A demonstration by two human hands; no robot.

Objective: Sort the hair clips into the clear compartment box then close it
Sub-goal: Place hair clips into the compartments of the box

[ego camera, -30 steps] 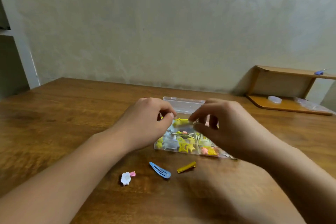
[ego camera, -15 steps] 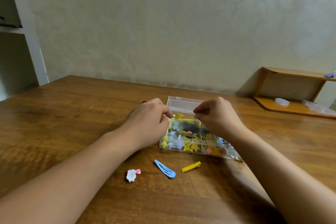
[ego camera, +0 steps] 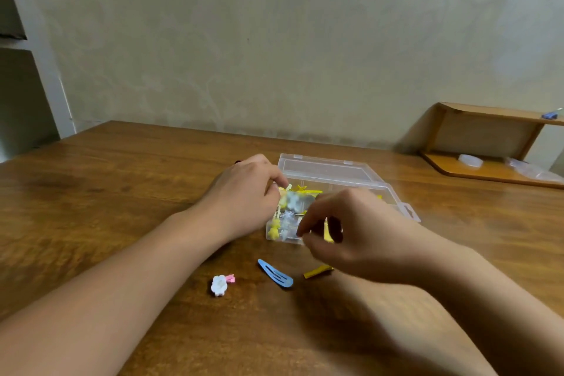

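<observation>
- Where the brown wooden tabletop (ego camera: 122, 192) lies nearest the camera, three loose hair clips sit in a rough row: a white flower-shaped clip with a pink tail (ego camera: 222, 283) on the left, a flat light-blue teardrop snap clip (ego camera: 275, 276) in the middle, and a slim yellow bar clip (ego camera: 317, 271) on the right, partly under the right forearm.
- Just beyond them, the right hand (ego camera: 351, 235) hovers over the near edge of the box, blurred, fingers curled with thumb and forefinger drawn close together; I cannot tell whether it pinches anything.
- Behind that hand rests the clear plastic compartment box (ego camera: 407, 210), low and rectangular, its dividers faintly visible. Inside, the contents look mostly yellow, with pale blue and white pieces along the left side; individual shapes are too blurred to name.
- The left hand (ego camera: 244, 195) rests against the box's left side, fingers bent inward, its fingertips at the far left corner; whether it grips something there is unclear.
- The box's transparent lid (ego camera: 323, 168) lies open, tipped back flat behind the compartments.
- Farther right, near the pale patterned wall (ego camera: 274, 40), stands a small wooden shelf unit (ego camera: 488, 143).
</observation>
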